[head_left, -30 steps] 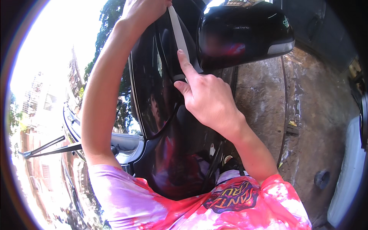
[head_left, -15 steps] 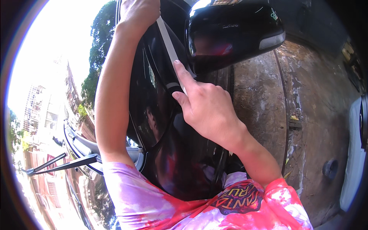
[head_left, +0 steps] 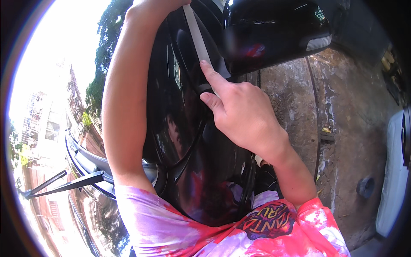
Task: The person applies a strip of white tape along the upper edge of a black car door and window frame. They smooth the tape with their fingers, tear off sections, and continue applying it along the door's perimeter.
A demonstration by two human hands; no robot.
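A narrow pale strip (head_left: 196,34), which looks like tape, runs along the edge of a black car's side window, beside the door mirror (head_left: 276,36). Its upper end meets my left hand (head_left: 160,4), which is cut off by the picture's top edge; the fingers that show look closed at the strip. My right hand (head_left: 246,113) has its index finger stretched out, the tip on the strip's lower part. The thumb stands apart over the black panel, while the other fingers are tucked out of sight. Glossy black bodywork (head_left: 214,150) lies beneath both arms.
The mirror juts out close to my right hand. Wiper arms (head_left: 64,185) and the reflecting windshield are at left. A stained concrete floor (head_left: 291,103) lies at right, with a dark round object (head_left: 365,187) and a white object (head_left: 390,171) at the edge.
The view has shifted, so the mirror and strip sit farther right and higher. My left hand is now more cut off. My right fingertip stays on the strip at about the same place.
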